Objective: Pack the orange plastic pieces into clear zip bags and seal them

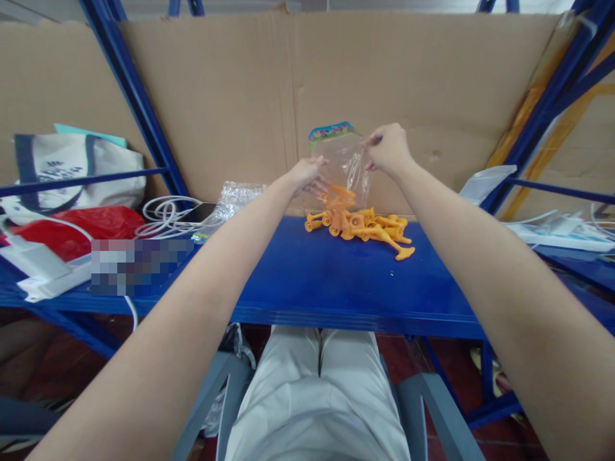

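A clear plastic bag (353, 166) with a colourful printed header (331, 131) hangs upright above the blue tabletop. My right hand (390, 151) pinches the bag's right edge. On its left side, my left hand (307, 175) has its fingers stretched out, with the thumb apart from them, beside or against the plastic. Just below those fingers, an orange plastic piece (340, 197) looks blurred; I cannot tell whether it is inside the bag. Under the bag lies a heap of orange plastic pieces (369, 225) with stems and round cup-like ends.
A blue table (355, 282) meets a cardboard wall (216, 96) behind. Bubble wrap (235, 198), a coiled white cable (168, 214), a red bag (106, 221), a canvas bag (81, 169) and a power strip (57, 275) lie left. A blue post (538, 109) stands right.
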`<state>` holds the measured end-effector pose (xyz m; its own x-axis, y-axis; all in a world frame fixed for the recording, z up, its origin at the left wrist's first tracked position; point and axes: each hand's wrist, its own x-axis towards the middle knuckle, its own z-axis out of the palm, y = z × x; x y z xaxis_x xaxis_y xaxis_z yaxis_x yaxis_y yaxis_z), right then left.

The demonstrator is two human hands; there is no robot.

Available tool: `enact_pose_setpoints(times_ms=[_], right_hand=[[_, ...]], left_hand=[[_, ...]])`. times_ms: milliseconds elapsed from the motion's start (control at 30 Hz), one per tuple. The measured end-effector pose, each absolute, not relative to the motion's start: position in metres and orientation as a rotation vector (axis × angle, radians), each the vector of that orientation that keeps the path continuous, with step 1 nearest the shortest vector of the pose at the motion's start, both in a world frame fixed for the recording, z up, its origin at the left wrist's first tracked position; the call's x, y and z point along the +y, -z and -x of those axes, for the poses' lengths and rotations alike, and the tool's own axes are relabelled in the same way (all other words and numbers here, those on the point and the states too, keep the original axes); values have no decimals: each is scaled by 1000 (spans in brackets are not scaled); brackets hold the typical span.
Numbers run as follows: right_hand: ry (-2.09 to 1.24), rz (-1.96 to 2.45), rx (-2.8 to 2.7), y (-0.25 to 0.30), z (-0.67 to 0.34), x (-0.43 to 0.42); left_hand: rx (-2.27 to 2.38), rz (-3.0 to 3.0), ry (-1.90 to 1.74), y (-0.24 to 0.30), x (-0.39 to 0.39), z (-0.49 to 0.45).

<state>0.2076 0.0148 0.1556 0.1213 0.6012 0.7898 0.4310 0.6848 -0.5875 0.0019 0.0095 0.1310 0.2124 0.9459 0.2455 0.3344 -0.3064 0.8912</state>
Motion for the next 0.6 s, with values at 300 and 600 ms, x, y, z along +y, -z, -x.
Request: enact_pose_setpoints(times_ms=[300,600], right_hand=[[-49,1033,-1502,-176,-200,-7],[3,866,-1455,-187,-177,-47]], left_hand=[[1166,-1796,-1172,-150,-1,19],[961,-1748,-1436,-186,-30,57]])
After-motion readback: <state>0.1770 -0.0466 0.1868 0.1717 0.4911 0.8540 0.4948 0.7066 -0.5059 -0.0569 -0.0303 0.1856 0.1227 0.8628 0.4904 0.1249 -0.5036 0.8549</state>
